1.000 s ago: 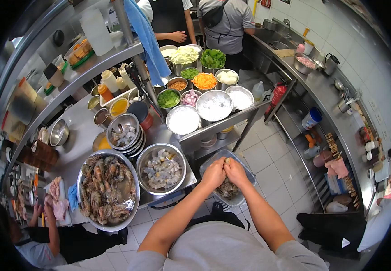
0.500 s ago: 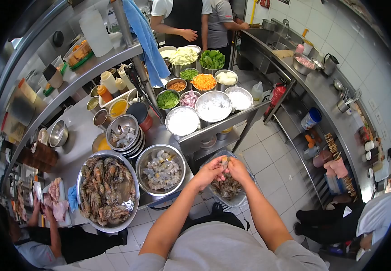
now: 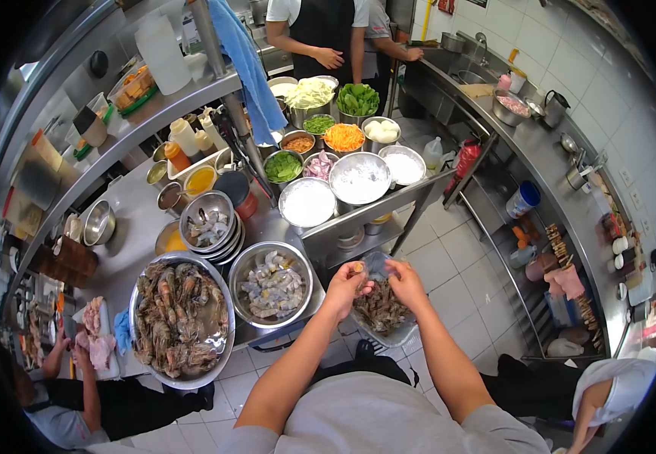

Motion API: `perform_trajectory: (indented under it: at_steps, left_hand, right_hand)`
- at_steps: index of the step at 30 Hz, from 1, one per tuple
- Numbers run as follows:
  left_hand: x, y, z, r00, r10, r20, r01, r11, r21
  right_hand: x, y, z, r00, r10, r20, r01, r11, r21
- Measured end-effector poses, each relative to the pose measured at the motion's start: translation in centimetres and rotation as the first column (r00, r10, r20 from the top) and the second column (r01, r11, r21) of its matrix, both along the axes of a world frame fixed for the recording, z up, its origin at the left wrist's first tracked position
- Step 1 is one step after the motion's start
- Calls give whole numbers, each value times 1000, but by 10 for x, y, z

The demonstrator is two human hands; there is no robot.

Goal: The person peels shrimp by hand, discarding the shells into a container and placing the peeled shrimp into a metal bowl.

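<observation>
One left hand (image 3: pixel 349 285) pinching an apparent shrimp (image 3: pixel 359 267), one right hand (image 3: pixel 406 283) half-curled, contents unclear; peeled shrimp (image 3: pixel 271 291) bowled, shells (image 3: pixel 379 312) tubbed, many whole shrimp (image 3: pixel 180 303) yet unpeeled.

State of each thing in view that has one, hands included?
Left hand: closed on a small piece, likely shrimp
Right hand: apart from left, grip unclear
Tub: partly filled, brown scraps
Tray: heaped, unpeeled shrimp
Bowl: part-filled, peeled shrimp
Towel: hanging
Carrots: shredded
</observation>
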State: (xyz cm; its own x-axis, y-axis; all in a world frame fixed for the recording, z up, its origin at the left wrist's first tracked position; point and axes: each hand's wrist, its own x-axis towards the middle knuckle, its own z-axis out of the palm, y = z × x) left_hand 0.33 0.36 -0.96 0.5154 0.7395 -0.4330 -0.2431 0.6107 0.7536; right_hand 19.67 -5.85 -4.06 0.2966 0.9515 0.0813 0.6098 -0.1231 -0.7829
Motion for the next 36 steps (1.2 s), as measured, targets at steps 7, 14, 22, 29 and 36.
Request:
perform_trajectory:
  at_steps: [7,14,22,29,36]
  left_hand:
    - [4,-2,4,988,-4,-156,22,993,119]
    - [-3,-1,-4,987,-89,-135,101,991,87]
    - [-12,-3,-2,997,-57,-59,65,989,136]
    - [-11,-2,-14,991,128,-34,-119,973,197]
    - [-13,-2,-19,984,9,-177,66,906,418]
  right_hand:
    - [-49,-7,55,994,74,75,-80,994,69]
    - [-39,3,35,971,83,225,-123,978,168]
    - [-29,13,18,771,-117,-626,-30,975,-220]
    - [-29,-4,22,551,-71,-831,-254,935,-248]
    - [-28,-11,14,861,59,-505,-158,975,-155]
